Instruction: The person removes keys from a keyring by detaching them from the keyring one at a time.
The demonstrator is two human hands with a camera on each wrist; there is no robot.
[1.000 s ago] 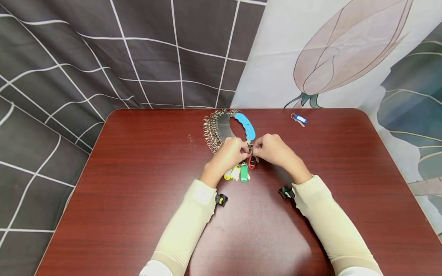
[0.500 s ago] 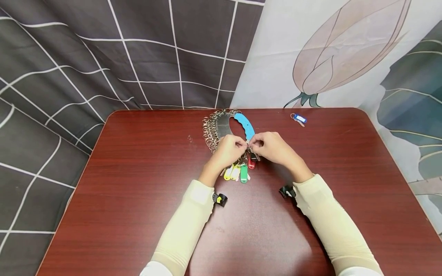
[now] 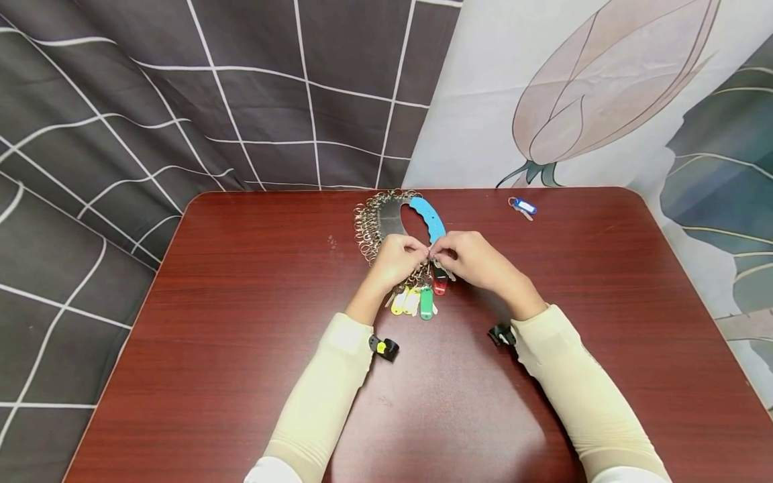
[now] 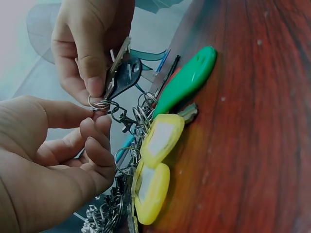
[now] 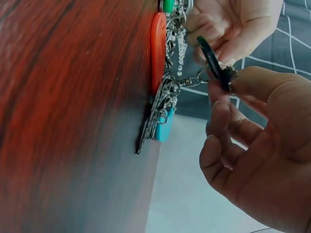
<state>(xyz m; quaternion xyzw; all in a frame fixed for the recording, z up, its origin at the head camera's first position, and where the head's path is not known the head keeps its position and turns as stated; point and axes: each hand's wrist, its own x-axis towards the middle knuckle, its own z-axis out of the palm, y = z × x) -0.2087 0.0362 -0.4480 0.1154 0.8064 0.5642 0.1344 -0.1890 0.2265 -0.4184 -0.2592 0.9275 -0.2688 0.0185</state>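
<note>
My left hand and right hand meet at the lower end of a large metal key holder with a blue grip. Between their fingertips is a small split key ring, pinched from both sides. On it hang a key and a black key tag, beside the right fingers. A small clasp links up to the ring. Below the hands, a green key tag, yellow key tags and a red key tag hang from the holder. Fingertips partly hide the ring.
A key with a blue tag lies by itself near the back right of the reddish-brown table. Many empty clasps line the holder's left edge. A dark checked curtain hangs behind the table.
Both hands have shifted slightly up and left, coming closer together at the ring. The black tag and key turned with the right fingers. The loose blue-tagged key stays put.
</note>
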